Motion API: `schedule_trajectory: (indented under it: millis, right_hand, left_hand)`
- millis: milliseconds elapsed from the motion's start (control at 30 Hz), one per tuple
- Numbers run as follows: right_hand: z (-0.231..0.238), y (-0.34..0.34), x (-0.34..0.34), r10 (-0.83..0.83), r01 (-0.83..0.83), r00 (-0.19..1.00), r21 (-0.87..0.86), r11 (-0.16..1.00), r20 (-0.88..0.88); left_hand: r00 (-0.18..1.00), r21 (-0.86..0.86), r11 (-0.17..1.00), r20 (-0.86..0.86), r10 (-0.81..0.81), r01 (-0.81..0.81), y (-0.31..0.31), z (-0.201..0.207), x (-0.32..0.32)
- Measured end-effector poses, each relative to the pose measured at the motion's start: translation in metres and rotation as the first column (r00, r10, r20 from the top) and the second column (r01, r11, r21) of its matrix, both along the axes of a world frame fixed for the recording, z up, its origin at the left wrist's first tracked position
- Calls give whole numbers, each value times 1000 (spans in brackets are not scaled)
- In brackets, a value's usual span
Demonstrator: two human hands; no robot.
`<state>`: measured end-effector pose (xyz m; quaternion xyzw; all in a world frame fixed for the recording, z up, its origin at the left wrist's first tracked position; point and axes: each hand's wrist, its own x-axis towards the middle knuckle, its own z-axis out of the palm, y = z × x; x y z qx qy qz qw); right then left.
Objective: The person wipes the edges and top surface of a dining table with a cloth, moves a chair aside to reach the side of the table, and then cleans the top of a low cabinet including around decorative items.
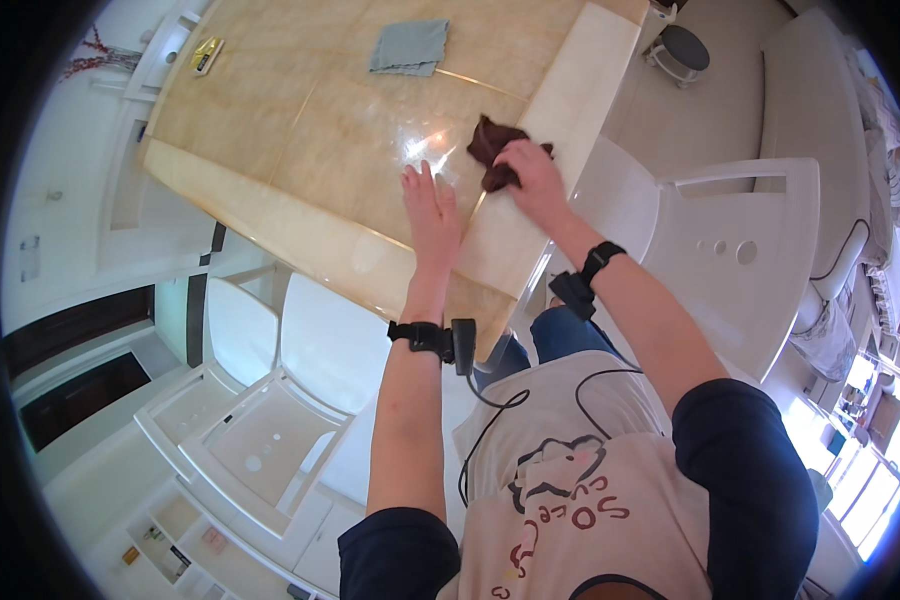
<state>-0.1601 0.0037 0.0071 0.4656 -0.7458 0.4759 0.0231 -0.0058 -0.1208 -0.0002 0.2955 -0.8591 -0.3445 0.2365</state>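
A dark brown cloth [492, 147] lies bunched on the pale border of the tan table [340, 130], near its right edge. My right hand [536, 182] presses on the cloth with curled fingers gripping it. To its left, my left hand [431, 212] rests on or just over the tabletop, fingers stretched out and holding nothing. Just beyond the left fingertips, a bright light reflection shines on the glossy surface. Farther up the table lies a folded grey-blue cloth [410, 47], apart from both hands.
A small yellow packet [205, 56] sits at the table's far left. White chairs stand to the right [735, 250] and left [270, 430] of me, close to the table edges. A round dark-topped stool [682, 52] is on the floor at the far right. Cables hang from both wrist straps.
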Motion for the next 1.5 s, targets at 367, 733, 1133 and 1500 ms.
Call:
schedule_trajectory:
  millis: [367,733,1133,1500]
  right_hand:
    - [12,35,141,128,-128,992,-11,992,2]
    - [89,125,151,291,223,-65,-270,937,955]
    - [202,420,19,449,517,238,-504,692,861]
    - [229,662,-125,373,574,347,-510,641,860]
  left_hand:
    - [1000,135,991,4,21,-21,31,6,111]
    - [947,447,871,-317,-57,203,117,93,102]
    - [613,339,608,-723,-319,718,423,189,-66]
    - [648,455,488,-667,-367,745,692,182,-273]
